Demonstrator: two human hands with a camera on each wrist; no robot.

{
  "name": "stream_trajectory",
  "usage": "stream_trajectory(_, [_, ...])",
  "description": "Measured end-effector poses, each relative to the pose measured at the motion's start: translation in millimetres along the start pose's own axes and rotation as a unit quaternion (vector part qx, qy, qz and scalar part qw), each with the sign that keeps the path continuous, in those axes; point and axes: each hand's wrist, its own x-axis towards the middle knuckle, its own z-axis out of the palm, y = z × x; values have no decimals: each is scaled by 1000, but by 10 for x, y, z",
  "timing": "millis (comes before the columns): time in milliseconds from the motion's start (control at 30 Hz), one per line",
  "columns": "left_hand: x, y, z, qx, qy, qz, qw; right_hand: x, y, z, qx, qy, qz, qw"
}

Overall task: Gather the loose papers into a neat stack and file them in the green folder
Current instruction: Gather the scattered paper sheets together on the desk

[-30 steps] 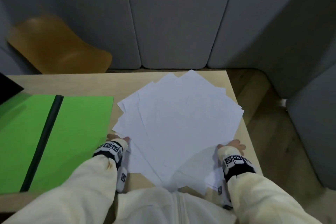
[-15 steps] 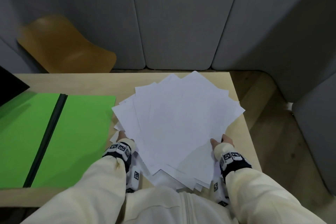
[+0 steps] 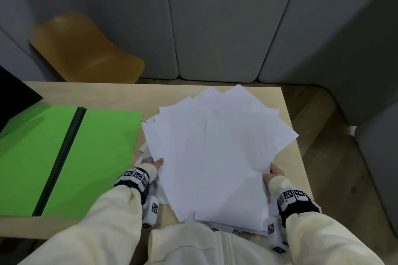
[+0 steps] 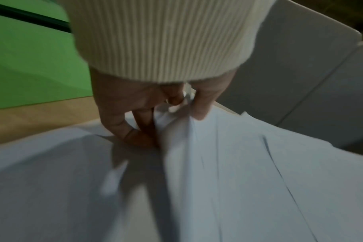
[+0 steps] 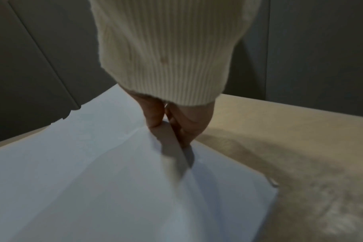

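Note:
A fanned bundle of white papers is tilted up off the wooden table, its near edges low by my body. My left hand pinches the bundle's left edge, thumb on top and fingers beneath, as the left wrist view shows for the hand on the papers. My right hand pinches the right edge; the right wrist view shows this hand gripping the papers. The green folder lies open and flat to the left, with a dark spine.
A mustard-yellow chair stands beyond the table's far left. Grey padded wall panels close the back and right. A black object sits at the far left edge. The table's right edge runs close to the papers.
Both hands have drawn inward and taken hold of the spread sheets, gathering them into a tighter fan and lifting it off the table toward me.

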Motion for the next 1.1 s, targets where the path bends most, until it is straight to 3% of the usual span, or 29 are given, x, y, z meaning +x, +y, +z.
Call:
stream_trajectory(100, [-94, 60, 109, 23, 10, -11, 1000, 2, -56, 133, 4, -22, 8, 1000])
stream_trajectory(200, [-142, 66, 147, 29, -22, -13, 999, -24, -110, 229, -26, -25, -17, 999])
stream_trajectory(300, [-53, -21, 86, 17, -48, 34, 998, -23, -139, 193, -18, -19, -30, 999])
stream_trajectory(467, [26, -191, -121, 29, -166, 81, 982, -13, -160, -4, 48, 6, -26, 998])
stream_trajectory(533, [111, -190, -125, 18, -113, 76, 991, 3, -154, 1, 17, -22, -4, 1000])
stream_trajectory(633, [191, -108, -87, -69, 52, 66, 994, 4, -165, 40, -102, -69, 58, 991])
stream_trajectory(733, [197, -49, -63, -184, 104, 20, 977, 60, -169, 57, -153, -91, 82, 981])
stream_trajectory(833, [101, 17, 23, -149, 88, 40, 984, 44, -207, 106, -105, -108, 81, 985])
stream_trajectory(967, [17, 74, 238, -103, 26, 36, 994, -34, -289, 264, -23, -34, 96, 995])
stream_trajectory(1100, [76, 73, 105, -94, 0, 32, 995, 65, -253, 160, -48, -17, 55, 997])
